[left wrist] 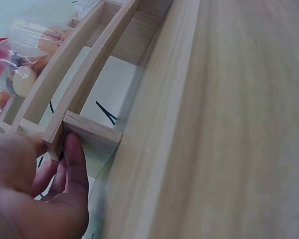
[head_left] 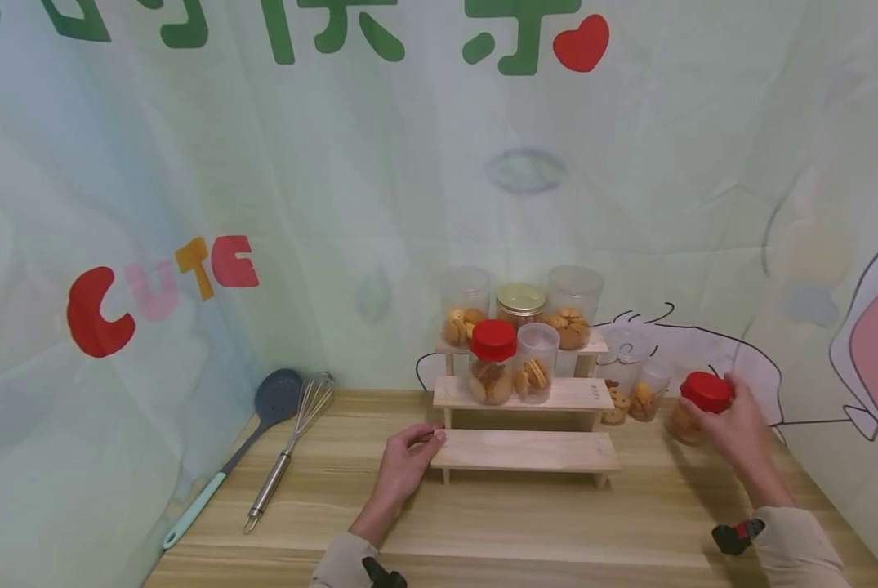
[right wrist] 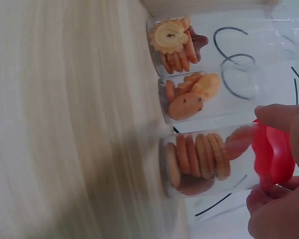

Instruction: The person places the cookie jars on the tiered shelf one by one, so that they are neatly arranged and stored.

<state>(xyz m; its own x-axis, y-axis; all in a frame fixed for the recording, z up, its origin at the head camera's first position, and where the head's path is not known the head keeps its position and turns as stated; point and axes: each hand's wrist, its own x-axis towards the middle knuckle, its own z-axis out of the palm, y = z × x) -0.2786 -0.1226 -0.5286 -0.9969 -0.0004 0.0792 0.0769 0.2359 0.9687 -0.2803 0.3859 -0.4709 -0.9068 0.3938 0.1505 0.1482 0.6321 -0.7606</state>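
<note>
My left hand (head_left: pixel 403 465) pinches the left end of the lowest step of a wooden tiered stand (head_left: pixel 524 451), thumb on top and fingers beneath. At the right, my right hand (head_left: pixel 740 429) grips a cookie jar by its red lid (head_left: pixel 706 392); round cookies are stacked inside the clear jar (right wrist: pixel 209 159). The jar's base is close to the table in the right wrist view. Beside it stand two clear containers of cookies, a smaller one (head_left: pixel 648 392) and a taller one (head_left: pixel 615 402). On the middle step are a red-lidded jar (head_left: pixel 492 367) and an open-topped clear container (head_left: pixel 537 363).
The top step bears two clear containers (head_left: pixel 465 306) (head_left: pixel 574 306) of cookies and a gold-lidded jar (head_left: pixel 521 302) between them. A slotted turner (head_left: pixel 240 445) and a whisk (head_left: pixel 291 449) lie at the left of the wooden table (head_left: pixel 527 531). A printed cloth (head_left: pixel 336 204) hangs behind.
</note>
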